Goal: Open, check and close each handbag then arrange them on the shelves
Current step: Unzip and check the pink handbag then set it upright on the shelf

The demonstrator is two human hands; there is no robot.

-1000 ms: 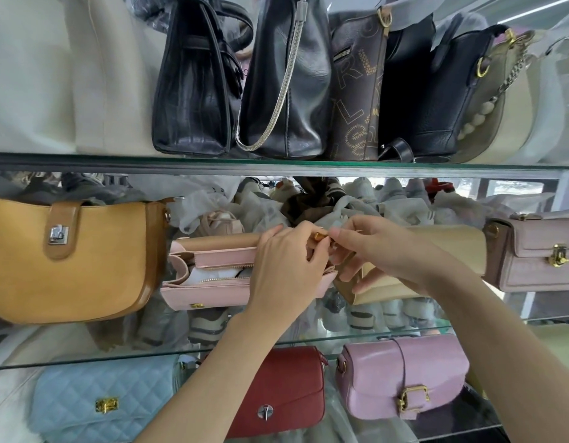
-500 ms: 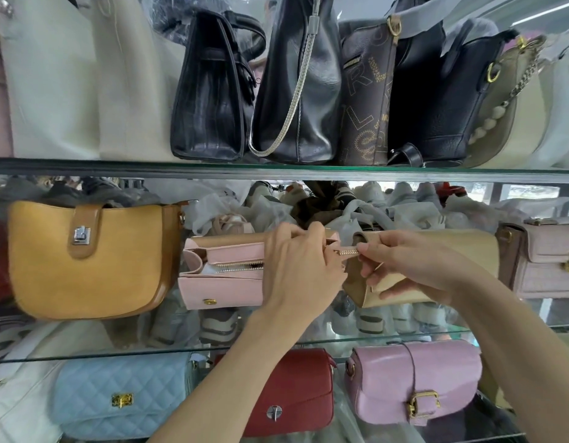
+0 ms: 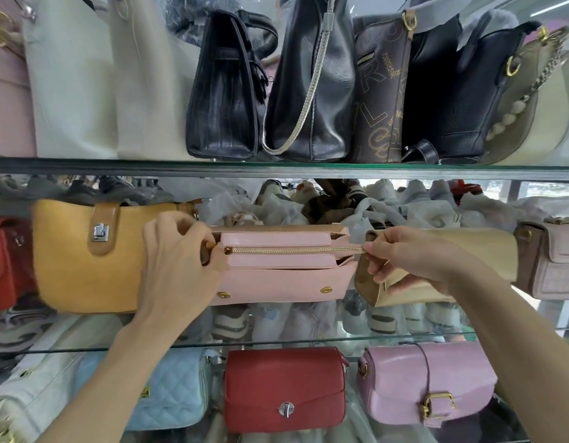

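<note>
Midway along the glass shelf (image 3: 276,343): left hand (image 3: 177,266) gripping pink handbag (image 3: 286,282)'s end, right hand (image 3: 411,257) pinching its gold zipper (image 3: 292,250) closed.

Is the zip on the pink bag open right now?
No, the gold zip runs shut across the pink bag to the right hand.

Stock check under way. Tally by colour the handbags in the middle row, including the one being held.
Red handbag: 1
Mustard handbag: 1
Pale pink handbag: 1
Tan handbag: 1
Mauve handbag: 1
Total: 5
</note>
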